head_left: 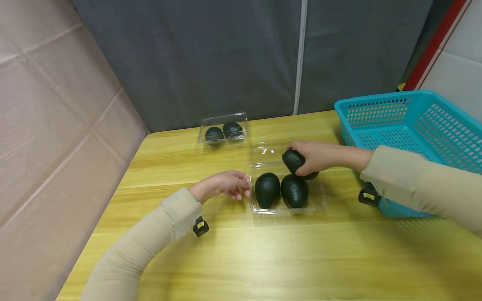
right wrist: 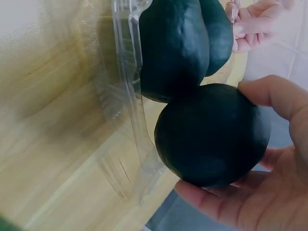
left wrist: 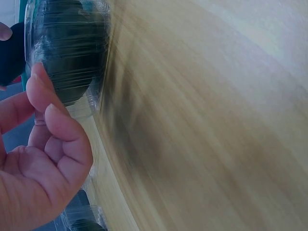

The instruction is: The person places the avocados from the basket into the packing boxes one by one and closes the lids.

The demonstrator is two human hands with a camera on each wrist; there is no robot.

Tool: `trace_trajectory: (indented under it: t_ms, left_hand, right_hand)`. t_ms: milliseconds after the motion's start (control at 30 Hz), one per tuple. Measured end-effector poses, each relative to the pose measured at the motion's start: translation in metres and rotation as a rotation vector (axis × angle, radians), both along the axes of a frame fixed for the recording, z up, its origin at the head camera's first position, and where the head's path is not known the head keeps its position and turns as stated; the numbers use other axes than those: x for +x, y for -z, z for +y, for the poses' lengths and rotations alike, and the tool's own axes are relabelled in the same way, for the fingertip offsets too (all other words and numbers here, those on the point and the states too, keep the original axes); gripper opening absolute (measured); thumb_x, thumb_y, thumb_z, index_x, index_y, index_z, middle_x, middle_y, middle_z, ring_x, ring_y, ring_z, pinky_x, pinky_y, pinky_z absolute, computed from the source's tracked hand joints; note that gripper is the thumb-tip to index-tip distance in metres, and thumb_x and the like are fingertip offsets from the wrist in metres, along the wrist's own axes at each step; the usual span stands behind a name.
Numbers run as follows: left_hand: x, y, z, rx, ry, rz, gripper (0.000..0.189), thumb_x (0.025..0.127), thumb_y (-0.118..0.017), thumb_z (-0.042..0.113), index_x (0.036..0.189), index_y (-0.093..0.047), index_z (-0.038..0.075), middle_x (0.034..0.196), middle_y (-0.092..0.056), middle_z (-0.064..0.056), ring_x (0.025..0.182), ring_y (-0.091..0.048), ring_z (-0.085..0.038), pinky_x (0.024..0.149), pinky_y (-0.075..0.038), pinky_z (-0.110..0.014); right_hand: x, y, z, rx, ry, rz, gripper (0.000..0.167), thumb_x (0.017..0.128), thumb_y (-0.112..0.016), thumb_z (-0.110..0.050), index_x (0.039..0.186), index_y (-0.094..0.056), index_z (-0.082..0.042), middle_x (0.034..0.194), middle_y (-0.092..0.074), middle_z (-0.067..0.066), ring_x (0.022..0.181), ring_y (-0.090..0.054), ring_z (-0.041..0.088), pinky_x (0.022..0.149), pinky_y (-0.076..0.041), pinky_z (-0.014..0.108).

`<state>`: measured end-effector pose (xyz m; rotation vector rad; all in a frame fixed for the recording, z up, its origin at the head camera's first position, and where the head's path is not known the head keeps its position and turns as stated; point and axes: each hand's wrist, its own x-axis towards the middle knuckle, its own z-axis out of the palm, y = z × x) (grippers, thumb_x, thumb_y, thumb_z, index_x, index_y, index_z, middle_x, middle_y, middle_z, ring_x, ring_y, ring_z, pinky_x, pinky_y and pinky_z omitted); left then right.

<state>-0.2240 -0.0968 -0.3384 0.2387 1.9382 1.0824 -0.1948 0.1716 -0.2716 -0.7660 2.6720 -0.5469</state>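
A dark green avocado (head_left: 293, 160) is gripped between the thumb and fingers of my right hand (head_left: 314, 155), tilted above the right part of an open clear plastic clamshell container (head_left: 288, 211). Two more avocados lie side by side in that container: the left avocado (head_left: 267, 190) and the right avocado (head_left: 295, 191). The right wrist view shows the held avocado (right wrist: 211, 137) against one of them. At the container's left edge, my left hand (head_left: 229, 184) pinches the clear rim with thumb and fingertips. The container's lid (head_left: 269, 152) lies folded back, away from me.
Another clear container (head_left: 223, 141) with two avocados stands at the back of the wooden table (head_left: 226, 259), near the grey curtain (head_left: 188, 62). A turquoise basket (head_left: 395, 133) stands on the right, under my right forearm. A pinkish covered wall (head_left: 56, 125) borders the left side.
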Motion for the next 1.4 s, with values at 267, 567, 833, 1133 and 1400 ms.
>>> trace_trajectory:
  t_ms: [267,567,833,1133,1400]
  left_hand:
    - [0.001,-0.001,0.000,-0.008,0.000,0.007,0.011,0.095,-0.047,0.014,0.089,-0.053,0.006,0.070,-0.061,0.000,0.049,-0.049,-0.008,0.047,-0.038,-0.018]
    - [0.001,-0.001,-0.002,-0.004,-0.006,0.011,0.012,0.095,-0.047,0.015,0.089,-0.053,0.006,0.070,-0.061,0.000,0.049,-0.050,-0.008,0.047,-0.038,-0.018]
    - [0.002,-0.003,-0.001,-0.017,-0.009,0.021,0.012,0.095,-0.047,0.014,0.089,-0.053,0.006,0.069,-0.060,0.000,0.049,-0.050,-0.008,0.047,-0.039,-0.018]
    - [0.001,-0.002,-0.001,-0.015,-0.004,0.013,0.012,0.095,-0.047,0.014,0.091,-0.053,0.005,0.070,-0.060,0.000,0.049,-0.050,-0.008,0.047,-0.039,-0.018]
    - [0.000,-0.002,0.001,-0.009,0.005,0.007,0.012,0.095,-0.047,0.015,0.089,-0.052,0.006,0.069,-0.060,0.001,0.049,-0.050,-0.007,0.047,-0.038,-0.018]
  right_hand:
    - [0.000,0.008,-0.004,0.013,-0.015,0.059,0.060,0.078,-0.064,-0.013,0.131,-0.040,0.003,0.125,-0.047,0.023,0.101,-0.051,0.031,0.077,-0.046,0.042]
    - [0.001,0.010,-0.007,0.081,0.002,0.067,0.063,0.080,-0.064,-0.016,0.135,-0.036,0.001,0.129,-0.043,0.025,0.106,-0.051,0.034,0.080,-0.045,0.045]
    - [0.003,0.012,-0.008,0.120,-0.070,0.160,0.061,0.079,-0.067,-0.013,0.133,-0.041,-0.002,0.123,-0.048,0.026,0.103,-0.053,0.035,0.079,-0.047,0.045]
    - [0.003,0.016,-0.017,0.039,-0.215,0.282,0.058,0.075,-0.071,-0.008,0.128,-0.048,-0.008,0.121,-0.051,0.016,0.109,-0.049,0.032,0.087,-0.045,0.046]
    - [-0.003,0.022,-0.025,-0.036,-0.492,0.296,0.055,0.071,-0.074,0.004,0.120,-0.052,-0.005,0.122,-0.049,0.015,0.113,-0.044,0.033,0.094,-0.041,0.049]
